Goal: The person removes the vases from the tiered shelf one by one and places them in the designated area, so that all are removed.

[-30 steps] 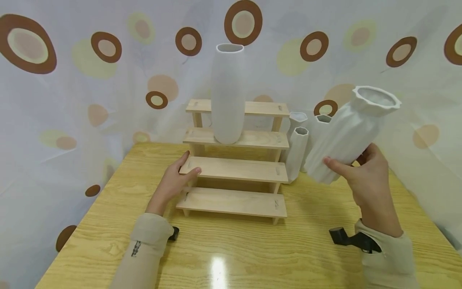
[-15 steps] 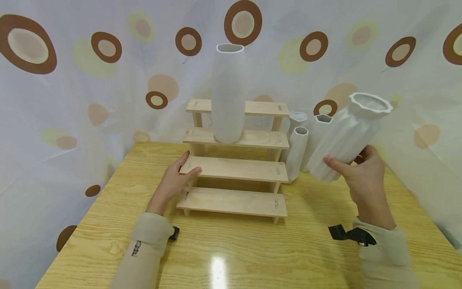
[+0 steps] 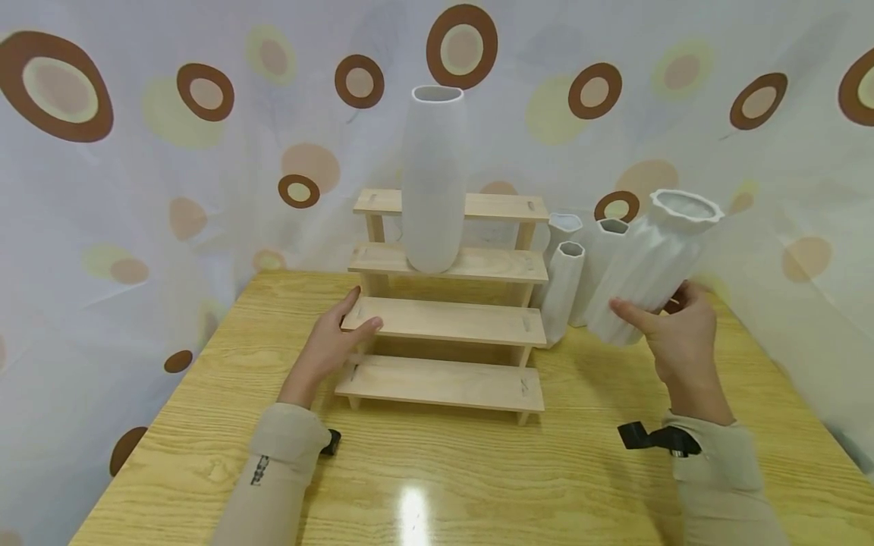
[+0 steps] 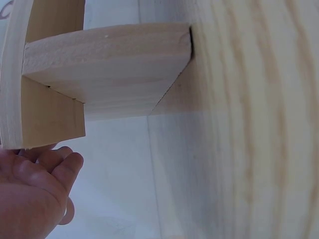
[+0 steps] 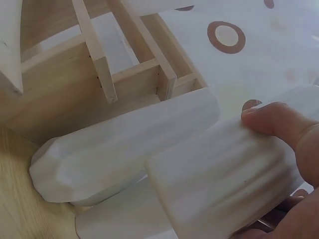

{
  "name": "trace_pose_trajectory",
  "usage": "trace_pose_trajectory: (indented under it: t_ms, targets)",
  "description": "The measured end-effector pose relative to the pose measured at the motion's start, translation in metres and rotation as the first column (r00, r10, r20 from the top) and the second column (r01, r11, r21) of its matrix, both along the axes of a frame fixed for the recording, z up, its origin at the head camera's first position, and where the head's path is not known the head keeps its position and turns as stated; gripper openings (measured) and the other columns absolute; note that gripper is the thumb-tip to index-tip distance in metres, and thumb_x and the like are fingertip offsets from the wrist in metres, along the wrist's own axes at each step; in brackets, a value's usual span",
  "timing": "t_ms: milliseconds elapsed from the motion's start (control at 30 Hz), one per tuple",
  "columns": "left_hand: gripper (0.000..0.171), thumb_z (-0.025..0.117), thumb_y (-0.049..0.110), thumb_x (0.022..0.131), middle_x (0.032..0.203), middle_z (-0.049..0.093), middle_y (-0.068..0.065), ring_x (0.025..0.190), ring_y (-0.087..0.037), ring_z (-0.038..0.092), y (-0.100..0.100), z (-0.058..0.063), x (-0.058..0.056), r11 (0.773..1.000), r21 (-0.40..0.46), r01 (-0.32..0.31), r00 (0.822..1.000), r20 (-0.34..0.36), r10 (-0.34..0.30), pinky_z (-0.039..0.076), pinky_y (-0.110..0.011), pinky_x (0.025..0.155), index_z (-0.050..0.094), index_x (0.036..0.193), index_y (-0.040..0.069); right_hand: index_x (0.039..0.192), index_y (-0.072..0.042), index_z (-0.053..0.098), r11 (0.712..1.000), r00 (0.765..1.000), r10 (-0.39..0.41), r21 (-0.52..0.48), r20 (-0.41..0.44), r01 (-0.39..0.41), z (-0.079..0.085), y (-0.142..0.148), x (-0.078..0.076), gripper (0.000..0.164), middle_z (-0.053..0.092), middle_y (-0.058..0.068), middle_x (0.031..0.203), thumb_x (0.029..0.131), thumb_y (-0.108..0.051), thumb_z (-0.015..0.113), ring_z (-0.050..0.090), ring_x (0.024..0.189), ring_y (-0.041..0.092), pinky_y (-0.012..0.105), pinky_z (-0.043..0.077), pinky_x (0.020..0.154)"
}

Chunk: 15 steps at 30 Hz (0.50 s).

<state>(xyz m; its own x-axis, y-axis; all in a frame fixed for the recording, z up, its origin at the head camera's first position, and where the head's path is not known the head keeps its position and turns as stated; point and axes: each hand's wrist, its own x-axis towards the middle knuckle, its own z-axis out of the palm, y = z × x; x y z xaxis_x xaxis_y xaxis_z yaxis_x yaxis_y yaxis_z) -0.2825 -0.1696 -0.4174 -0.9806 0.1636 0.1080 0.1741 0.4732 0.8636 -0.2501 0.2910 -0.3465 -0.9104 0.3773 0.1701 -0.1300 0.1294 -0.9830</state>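
In the head view my right hand [image 3: 683, 341] grips a white fluted vase [image 3: 649, 273] with a wavy rim, thumb across its front. The vase leans with its mouth up and to the right, its base over the table beside other white vases. My left hand [image 3: 331, 341] holds the left end of a four-tier wooden shelf [image 3: 444, 318], thumb on the second board from the bottom. In the left wrist view fingers [image 4: 55, 167] curl at the shelf's wooden edge. A tall smooth white vase [image 3: 435, 182] stands upright on the third board.
Right of the shelf stand several white vases, including a slim faceted vase [image 3: 563, 296] and a wider vase [image 3: 601, 258] partly behind the held one. The wood-grain table [image 3: 423, 470] runs back to a patterned cloth backdrop [image 3: 205, 167].
My right hand has moved left and slightly down with the fluted vase, bringing it closer to the standing vases. My left hand stays at the shelf.
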Motion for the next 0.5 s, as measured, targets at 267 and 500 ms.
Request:
trace_pose_trajectory:
  t_ms: [267, 500]
  targets:
    - [0.093, 0.061, 0.061, 0.090, 0.162, 0.018, 0.000, 0.148, -0.024, 0.014, 0.001, -0.001, 0.000, 1.000, 0.002, 0.001, 1.000, 0.007, -0.001, 0.020, -0.049, 0.117, 0.018, 0.159, 0.016, 0.129, -0.010, 0.052, 1.000, 1.000, -0.025, -0.016, 0.000, 0.025, -0.009, 0.001, -0.006, 0.074, 0.052, -0.001, 0.118, 0.067, -0.006, 0.093, 0.051, 0.105, 0.015, 0.013, 0.052, 0.072]
    - [0.093, 0.061, 0.061, 0.090, 0.162, 0.018, 0.000, 0.148, -0.023, 0.014, 0.001, 0.000, -0.001, 1.000, 0.010, -0.003, 1.000, 0.008, 0.003, 0.020, -0.049, 0.118, 0.019, 0.159, 0.016, 0.126, -0.011, 0.052, 0.997, 0.997, -0.070, -0.024, 0.009, 0.070, -0.013, -0.001, -0.009, 0.075, 0.052, -0.001, 0.117, 0.064, -0.007, 0.094, 0.050, 0.104, 0.016, 0.013, 0.051, 0.071]
